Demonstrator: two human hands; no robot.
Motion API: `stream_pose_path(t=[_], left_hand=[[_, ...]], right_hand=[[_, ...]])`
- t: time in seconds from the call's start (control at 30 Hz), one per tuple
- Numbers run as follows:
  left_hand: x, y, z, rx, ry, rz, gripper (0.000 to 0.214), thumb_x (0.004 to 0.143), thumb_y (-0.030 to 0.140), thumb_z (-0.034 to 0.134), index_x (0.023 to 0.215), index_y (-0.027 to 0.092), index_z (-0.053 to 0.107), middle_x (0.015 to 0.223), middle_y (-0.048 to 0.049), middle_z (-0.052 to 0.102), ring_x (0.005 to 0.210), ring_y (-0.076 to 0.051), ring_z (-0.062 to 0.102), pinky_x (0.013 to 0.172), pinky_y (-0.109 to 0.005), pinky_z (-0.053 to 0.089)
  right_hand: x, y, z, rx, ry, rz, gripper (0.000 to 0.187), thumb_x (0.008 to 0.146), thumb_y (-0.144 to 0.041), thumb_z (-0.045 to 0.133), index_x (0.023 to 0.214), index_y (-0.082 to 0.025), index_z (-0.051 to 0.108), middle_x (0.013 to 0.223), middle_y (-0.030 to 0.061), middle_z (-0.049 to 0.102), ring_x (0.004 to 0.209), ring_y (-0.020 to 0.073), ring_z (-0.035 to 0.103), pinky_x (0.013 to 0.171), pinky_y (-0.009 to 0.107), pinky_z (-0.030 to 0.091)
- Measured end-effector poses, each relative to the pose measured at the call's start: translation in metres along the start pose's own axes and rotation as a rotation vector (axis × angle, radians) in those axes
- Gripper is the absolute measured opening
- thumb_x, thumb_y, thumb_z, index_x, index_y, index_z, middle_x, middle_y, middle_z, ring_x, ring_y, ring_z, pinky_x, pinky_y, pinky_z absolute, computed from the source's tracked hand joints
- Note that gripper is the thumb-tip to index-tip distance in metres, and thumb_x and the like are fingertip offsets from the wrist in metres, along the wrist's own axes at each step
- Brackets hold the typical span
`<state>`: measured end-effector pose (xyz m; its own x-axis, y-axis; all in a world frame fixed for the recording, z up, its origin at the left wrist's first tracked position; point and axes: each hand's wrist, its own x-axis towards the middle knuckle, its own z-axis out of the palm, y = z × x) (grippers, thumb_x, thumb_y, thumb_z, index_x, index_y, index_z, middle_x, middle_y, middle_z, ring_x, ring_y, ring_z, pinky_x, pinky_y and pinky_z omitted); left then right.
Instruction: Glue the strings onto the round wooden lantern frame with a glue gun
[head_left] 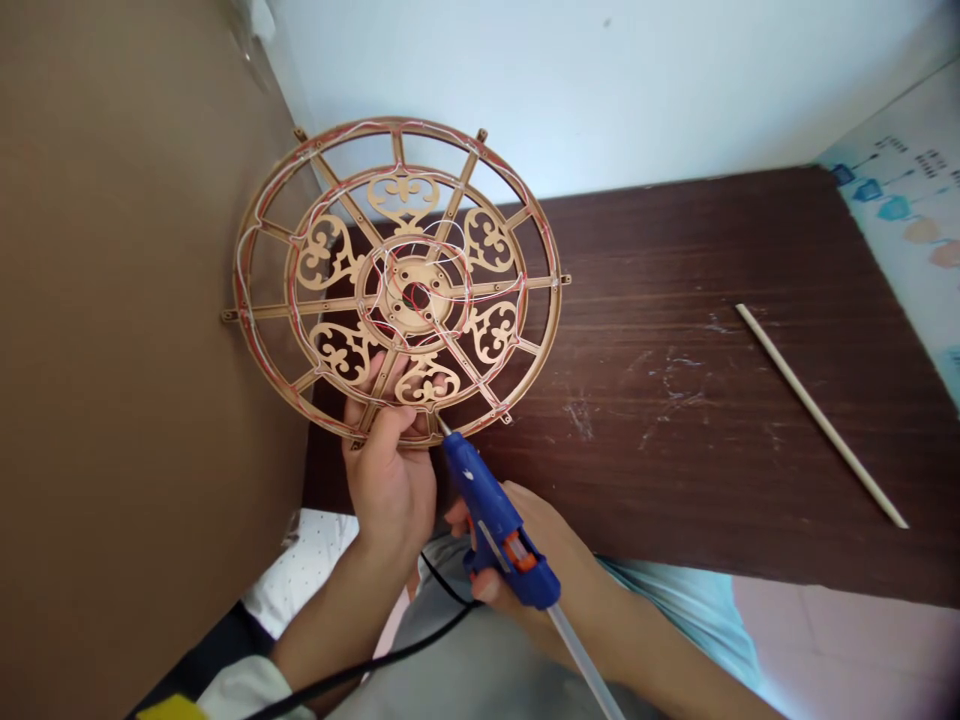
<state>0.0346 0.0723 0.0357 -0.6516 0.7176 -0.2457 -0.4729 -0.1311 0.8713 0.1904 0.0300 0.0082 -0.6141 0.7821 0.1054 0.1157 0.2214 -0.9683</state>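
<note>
A round, gold-coloured openwork frame (421, 292) with spokes, scroll ornaments and a hub stands tilted up in front of me. Red and white wires run along its rings and loop loosely around the hub. My left hand (391, 480) grips the frame's lower rim, thumb in front and fingers behind. In my right hand (517, 560) is a blue hot glue gun (495, 520) with orange parts. Its nozzle points up and left at the lower inner ring, close to my left thumb; whether it touches cannot be made out. A clear glue stick (585, 662) sticks out of its back.
A dark brown wooden table (637, 300) spreads to the right, with whitish glue strands on it. A pale thin stick (821, 415) lies on its right side. A large brown panel (135, 300) rises at left. A black cord (375, 662) hangs below the gun.
</note>
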Motion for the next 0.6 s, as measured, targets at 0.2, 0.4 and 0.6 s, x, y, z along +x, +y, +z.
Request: stream_pose_path(t=[0.2,0.4,0.6], left_hand=[[0.0014,-0.0018,-0.0006,0.028,-0.027,0.016,0.051,0.075,0.006,0.071,0.118,0.031,0.080,0.132,0.0004,0.080,0.136,-0.026,0.068,0.109,-0.036,0.060],[0.0025,-0.0029,-0.0020,0.049,-0.020,0.019,0.051,0.074,0.007,0.073,0.118,0.030,0.080,0.134,0.0004,0.080,0.136,-0.025,0.069,0.109,-0.034,0.059],[0.0020,-0.0018,-0.0016,0.013,0.010,-0.003,0.047,0.071,0.003,0.074,0.109,0.030,0.081,0.131,0.0035,0.081,0.141,-0.021,0.065,0.107,-0.024,0.057]], right_hand=[[0.0032,-0.0030,0.0006,-0.011,-0.020,0.040,0.069,0.107,-0.079,0.036,0.117,-0.021,0.072,0.102,0.0092,0.074,0.087,0.0239,0.069,0.082,0.038,0.055],[0.0055,-0.0009,0.0024,0.003,-0.023,0.040,0.071,0.106,-0.082,0.035,0.116,-0.021,0.071,0.101,0.0091,0.073,0.088,0.0249,0.070,0.081,0.038,0.055],[0.0053,-0.0029,0.0031,-0.015,-0.016,0.072,0.065,0.106,-0.080,0.037,0.100,-0.023,0.066,0.098,0.0080,0.071,0.084,0.0240,0.066,0.078,0.038,0.055]])
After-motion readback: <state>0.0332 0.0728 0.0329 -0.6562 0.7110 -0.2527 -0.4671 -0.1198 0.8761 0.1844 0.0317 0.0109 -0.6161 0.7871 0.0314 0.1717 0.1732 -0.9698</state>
